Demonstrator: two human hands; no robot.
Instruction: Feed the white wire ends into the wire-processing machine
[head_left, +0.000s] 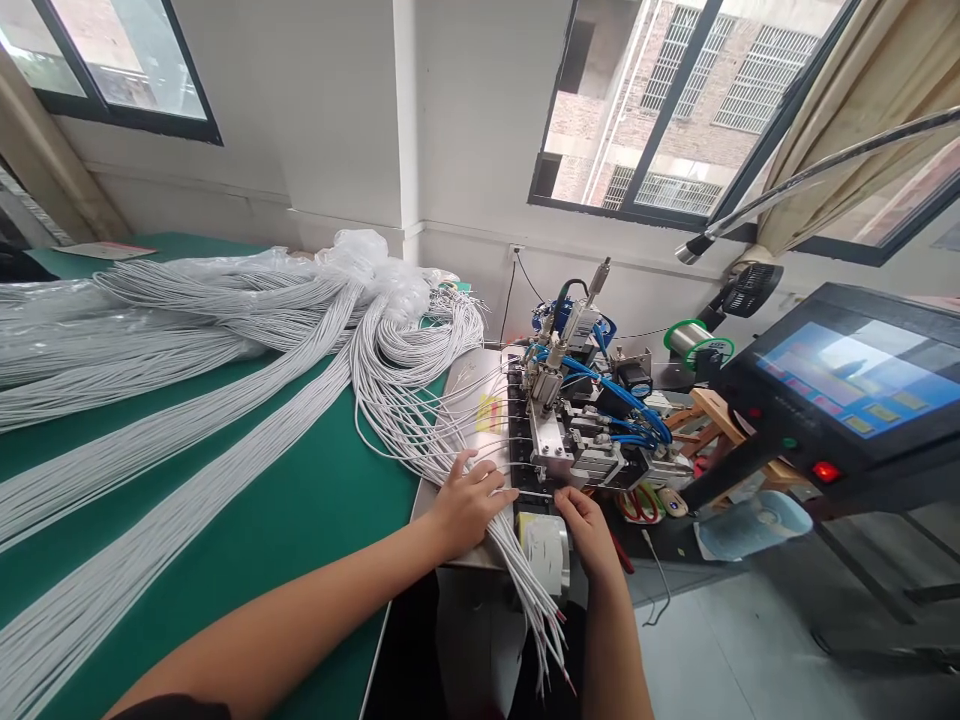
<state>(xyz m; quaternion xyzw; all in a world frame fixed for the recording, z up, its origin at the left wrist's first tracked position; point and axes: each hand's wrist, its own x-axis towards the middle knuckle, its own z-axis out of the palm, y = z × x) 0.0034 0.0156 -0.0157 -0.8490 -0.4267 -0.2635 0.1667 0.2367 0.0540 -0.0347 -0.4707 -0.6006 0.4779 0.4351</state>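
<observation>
My left hand (466, 508) rests on a bundle of thin white cables (517, 560), its fingertips closed on a single white cable (534, 493) at the front of the machine. That cable runs across to my right hand (589, 528), whose thumb and forefinger pinch its end. Just beyond both hands stands the soldering machine (551, 440), with metal cylinders and blue air hoses. Several cables lie side by side across its black slotted holder (519, 420). Below the held cable is a roll of white and yellow tape (545, 550). Stripped, reddish-tipped cable ends hang over the table edge.
Long bundles of white cable (225, 480), partly in plastic bags (360, 260), cover the green table (330, 520). To the right are a touch screen (862, 375), a solder wire spool (690, 342), a small fan (752, 288) and a blue translucent container (757, 525).
</observation>
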